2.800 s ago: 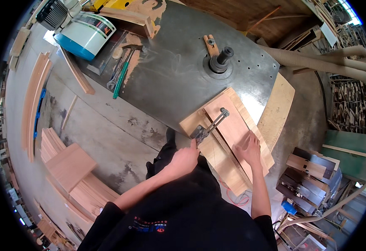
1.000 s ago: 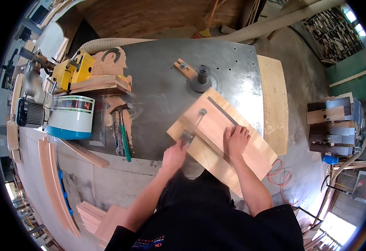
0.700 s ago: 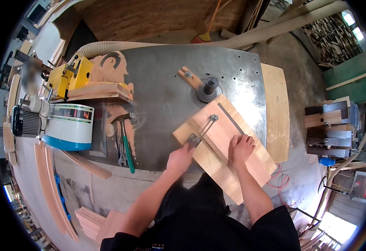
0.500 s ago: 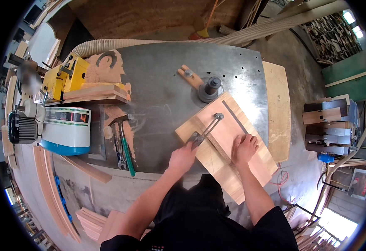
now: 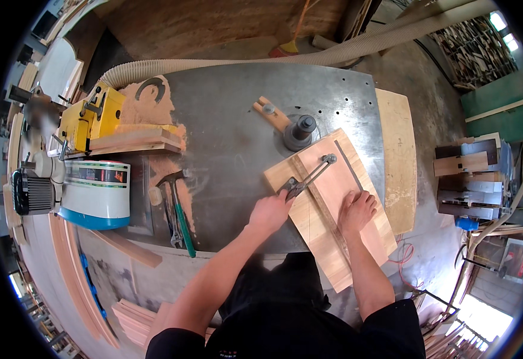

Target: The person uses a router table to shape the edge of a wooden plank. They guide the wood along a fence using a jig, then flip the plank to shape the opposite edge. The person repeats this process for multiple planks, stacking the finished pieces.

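Observation:
A wooden jig board [image 5: 309,230] lies slanted on a grey metal machine table [image 5: 225,113], its far edge close against a dark upright spindle [image 5: 304,127]. On the board a pinkish wood panel [image 5: 318,173] lies beside a long strip. A toggle clamp [image 5: 315,170] reaches over the panel with its bolt end down. My left hand [image 5: 270,215] is closed round the clamp's handle end. My right hand [image 5: 358,212] rests on the panel with curled fingers; what they hold, if anything, is hidden.
A hammer [image 5: 180,218] with a green handle and a wrench lie among sawdust at the left, near a yellow machine head [image 5: 97,116] and a white-blue container [image 5: 97,191]. A wooden arm [image 5: 271,113] stands behind the spindle. A ribbed hose [image 5: 213,64] runs along the far edge.
The jig board, with both hands on it, has shifted right and turned slightly clockwise along the spindle. The clamp has moved with it.

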Motion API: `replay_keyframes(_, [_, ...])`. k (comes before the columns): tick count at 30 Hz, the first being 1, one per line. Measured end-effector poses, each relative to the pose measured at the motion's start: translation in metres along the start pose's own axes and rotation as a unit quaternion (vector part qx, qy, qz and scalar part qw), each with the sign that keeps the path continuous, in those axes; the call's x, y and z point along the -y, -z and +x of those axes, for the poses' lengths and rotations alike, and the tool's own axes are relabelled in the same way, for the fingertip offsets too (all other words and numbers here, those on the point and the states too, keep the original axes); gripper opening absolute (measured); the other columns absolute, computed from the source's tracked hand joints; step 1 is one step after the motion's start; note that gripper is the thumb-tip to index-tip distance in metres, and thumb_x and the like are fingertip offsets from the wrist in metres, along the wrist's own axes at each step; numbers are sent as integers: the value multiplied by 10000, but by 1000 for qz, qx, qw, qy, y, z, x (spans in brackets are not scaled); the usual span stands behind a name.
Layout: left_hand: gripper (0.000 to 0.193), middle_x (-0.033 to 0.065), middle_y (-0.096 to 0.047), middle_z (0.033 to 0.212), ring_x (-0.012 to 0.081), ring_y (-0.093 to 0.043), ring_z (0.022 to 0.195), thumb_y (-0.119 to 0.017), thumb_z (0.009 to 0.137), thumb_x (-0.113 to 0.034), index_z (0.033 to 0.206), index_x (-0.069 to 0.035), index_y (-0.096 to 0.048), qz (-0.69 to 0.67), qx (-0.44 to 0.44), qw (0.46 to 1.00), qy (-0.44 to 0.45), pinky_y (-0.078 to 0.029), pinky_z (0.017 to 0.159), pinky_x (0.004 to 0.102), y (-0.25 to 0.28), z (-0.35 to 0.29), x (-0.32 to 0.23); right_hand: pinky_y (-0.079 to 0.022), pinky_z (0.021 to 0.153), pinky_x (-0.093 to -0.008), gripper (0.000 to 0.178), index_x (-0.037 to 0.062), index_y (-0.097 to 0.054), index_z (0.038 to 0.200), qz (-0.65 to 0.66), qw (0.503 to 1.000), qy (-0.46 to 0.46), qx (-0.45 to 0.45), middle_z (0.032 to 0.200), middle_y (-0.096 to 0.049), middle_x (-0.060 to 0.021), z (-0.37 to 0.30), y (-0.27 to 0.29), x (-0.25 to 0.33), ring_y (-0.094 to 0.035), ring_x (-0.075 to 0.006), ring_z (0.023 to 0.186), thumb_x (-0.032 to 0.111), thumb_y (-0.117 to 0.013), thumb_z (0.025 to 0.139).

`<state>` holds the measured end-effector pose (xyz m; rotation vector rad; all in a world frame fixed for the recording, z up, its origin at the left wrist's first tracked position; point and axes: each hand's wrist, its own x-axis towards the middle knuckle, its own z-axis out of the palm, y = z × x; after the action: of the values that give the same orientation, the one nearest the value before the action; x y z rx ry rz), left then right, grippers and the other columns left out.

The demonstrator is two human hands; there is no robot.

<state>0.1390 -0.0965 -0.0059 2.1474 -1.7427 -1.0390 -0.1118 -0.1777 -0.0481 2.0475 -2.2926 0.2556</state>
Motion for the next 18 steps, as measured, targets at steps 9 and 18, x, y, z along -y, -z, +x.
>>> replay_keyframes(9, [430, 251, -729, 922, 455, -696, 901, -432, 1081, -414, 1237, -40, -575, 2, 39, 999, 19, -541, 846, 554, 8, 19, -14, -433, 887, -515, 259, 49, -567, 998, 11, 1000, -5, -12, 1025, -606, -140, 9, 0, -7, -565, -353, 1031, 308, -584, 991])
replay_keyframes(18, [392, 201, -721, 954, 410, -713, 878, -410, 1107, -368, 1192, -32, -594, 78, 16, 996, -26, -567, 814, 527, 9, 24, -26, -430, 899, -517, 281, 49, -574, 1008, 18, 1000, -18, 7, 1054, -609, -154, 17, -2, -19, -571, -358, 1054, 329, -581, 988])
